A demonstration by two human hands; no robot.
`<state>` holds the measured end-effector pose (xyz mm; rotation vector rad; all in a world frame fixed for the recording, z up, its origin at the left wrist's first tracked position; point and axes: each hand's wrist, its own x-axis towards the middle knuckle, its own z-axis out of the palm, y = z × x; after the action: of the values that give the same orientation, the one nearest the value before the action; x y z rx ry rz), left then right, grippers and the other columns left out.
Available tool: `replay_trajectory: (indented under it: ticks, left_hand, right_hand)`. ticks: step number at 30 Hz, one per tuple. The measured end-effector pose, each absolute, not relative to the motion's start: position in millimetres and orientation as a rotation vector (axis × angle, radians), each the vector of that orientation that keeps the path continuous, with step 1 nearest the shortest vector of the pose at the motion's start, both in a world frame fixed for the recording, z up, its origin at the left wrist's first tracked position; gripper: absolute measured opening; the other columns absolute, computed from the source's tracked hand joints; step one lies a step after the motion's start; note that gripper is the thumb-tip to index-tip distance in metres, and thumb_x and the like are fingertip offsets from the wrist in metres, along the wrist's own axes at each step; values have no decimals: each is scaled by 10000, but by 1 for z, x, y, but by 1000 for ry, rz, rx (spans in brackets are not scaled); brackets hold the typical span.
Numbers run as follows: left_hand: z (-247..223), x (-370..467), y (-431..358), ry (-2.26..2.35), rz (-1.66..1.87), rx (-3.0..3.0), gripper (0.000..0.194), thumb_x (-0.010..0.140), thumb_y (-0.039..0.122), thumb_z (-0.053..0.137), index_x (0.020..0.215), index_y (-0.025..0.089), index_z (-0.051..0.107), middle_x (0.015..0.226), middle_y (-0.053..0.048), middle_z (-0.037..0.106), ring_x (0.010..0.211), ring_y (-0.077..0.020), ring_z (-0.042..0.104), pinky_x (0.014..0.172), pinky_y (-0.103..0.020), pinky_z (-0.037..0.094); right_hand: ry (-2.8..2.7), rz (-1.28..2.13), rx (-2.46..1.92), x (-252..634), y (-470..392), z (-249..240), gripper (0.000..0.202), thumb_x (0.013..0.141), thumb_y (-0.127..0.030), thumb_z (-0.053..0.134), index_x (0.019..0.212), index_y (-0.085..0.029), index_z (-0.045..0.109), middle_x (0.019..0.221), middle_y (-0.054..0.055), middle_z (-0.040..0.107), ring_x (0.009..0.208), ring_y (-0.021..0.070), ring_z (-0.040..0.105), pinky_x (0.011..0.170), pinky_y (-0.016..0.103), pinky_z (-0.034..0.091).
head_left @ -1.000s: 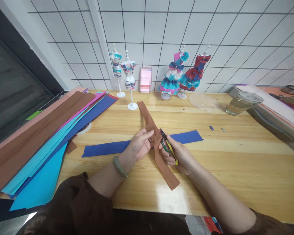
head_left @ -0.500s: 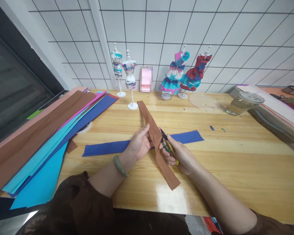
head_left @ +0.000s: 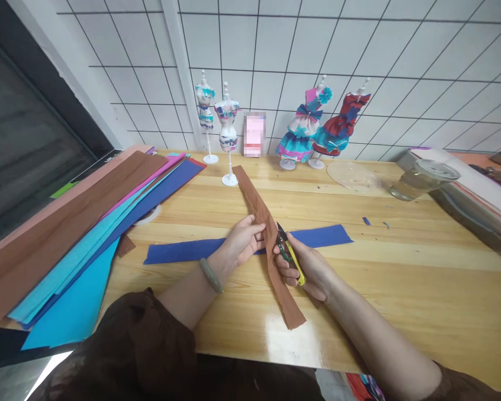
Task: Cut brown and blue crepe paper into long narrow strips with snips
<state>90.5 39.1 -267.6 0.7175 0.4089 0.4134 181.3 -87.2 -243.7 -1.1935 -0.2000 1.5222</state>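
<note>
A long brown strip (head_left: pixel 256 203) slants across a blue strip (head_left: pixel 183 250) above the wooden table. My left hand (head_left: pixel 244 240) pinches the brown strip's left edge near its middle, thumb on top. My right hand (head_left: pixel 307 264) is closed round small snips (head_left: pixel 293 259) with yellow and green handles. Their dark blades point up and away, just right of the brown strip. The fingers of my right hand lie close to the strip's right edge; whether they grip it cannot be made out. The blue strip lies flat, passing beneath the brown one.
Coloured sheets (head_left: pixel 75 223) are stacked at the left, over a white roll (head_left: pixel 148 216). Small dress forms (head_left: pixel 228 125), two in full dresses (head_left: pixel 303 131), stand along the tiled wall beside a blurred pink picture (head_left: pixel 254 135). A lidded cup (head_left: pixel 421 179) and blue scraps (head_left: pixel 366 221) are at the right.
The view has shifted slightly. My left thumb has moved down and inward on the brown strip, whose near end has swung a little to the left. The snips remain in my right hand.
</note>
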Motion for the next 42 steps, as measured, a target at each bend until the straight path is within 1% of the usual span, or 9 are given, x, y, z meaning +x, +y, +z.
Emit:
replay_trajectory:
  ticks: [2, 6, 11, 14, 19, 26, 29, 33, 42]
  left_hand:
    - [-266, 91, 41, 406, 354, 681, 158, 801, 186, 529, 949, 136, 550, 867, -92, 653, 742, -169, 630, 652, -289, 509]
    - [-262, 95, 43, 415, 279, 614, 285, 841, 364, 485, 898, 100, 575, 804, -110, 653, 703, -183, 628, 643, -303, 512]
    - [-266, 101, 40, 439, 419, 648, 106, 806, 175, 523, 878, 109, 564, 751, -77, 653, 680, -161, 627, 653, -285, 506]
    - [-270, 102, 40, 464, 440, 619, 101, 781, 102, 489, 851, 114, 560, 720, -64, 647, 639, -149, 621, 654, -289, 503]
    - [-268, 100, 41, 493, 396, 602, 114, 773, 133, 464, 808, 107, 570, 716, -89, 649, 660, -172, 629, 640, -292, 501]
    - [-261, 101, 42, 524, 343, 588, 260, 814, 354, 512, 819, 106, 588, 705, -79, 644, 628, -164, 619, 598, -278, 496]
    - [-262, 101, 40, 489, 383, 661, 170, 773, 266, 569, 847, 114, 582, 711, -70, 646, 620, -169, 618, 560, -272, 486]
    - [-260, 101, 37, 481, 432, 663, 109, 754, 118, 525, 852, 116, 572, 688, -63, 651, 610, -165, 620, 556, -262, 486]
    - [-262, 100, 36, 408, 460, 588, 98, 782, 92, 533, 867, 106, 582, 732, -62, 664, 681, -144, 633, 721, -268, 489]
  right_hand:
    - [-202, 1528, -1181, 180, -87, -243, 376, 853, -494, 417, 772, -149, 544, 491, -35, 461, 328, 40, 307, 319, 167, 279]
    - [-221, 1546, -1166, 178, -88, -242, 394, 855, -507, 410, 762, -150, 548, 476, -36, 454, 320, 41, 302, 313, 170, 313]
    - [-245, 1537, -1193, 176, -87, -243, 411, 841, -532, 424, 781, -147, 557, 480, -37, 458, 326, 41, 312, 321, 178, 364]
    - [-254, 1540, -1188, 176, -88, -245, 415, 834, -541, 431, 793, -148, 558, 491, -34, 471, 330, 40, 322, 331, 187, 392]
    - [-248, 1538, -1174, 176, -88, -245, 416, 840, -541, 419, 796, -149, 554, 490, -35, 475, 327, 41, 317, 323, 191, 398]
    - [-280, 1529, -1207, 175, -87, -245, 414, 840, -539, 417, 780, -151, 547, 478, -37, 463, 323, 39, 310, 324, 191, 412]
    - [-329, 1527, -1231, 175, -87, -247, 421, 839, -548, 410, 786, -153, 548, 482, -38, 465, 321, 40, 315, 327, 194, 419]
    - [-381, 1508, -1262, 175, -88, -249, 429, 838, -552, 409, 795, -150, 552, 492, -35, 477, 323, 37, 321, 333, 192, 425]
    - [-315, 1483, -1280, 175, -86, -244, 397, 832, -536, 433, 779, -156, 537, 470, -40, 470, 316, 41, 316, 323, 196, 422]
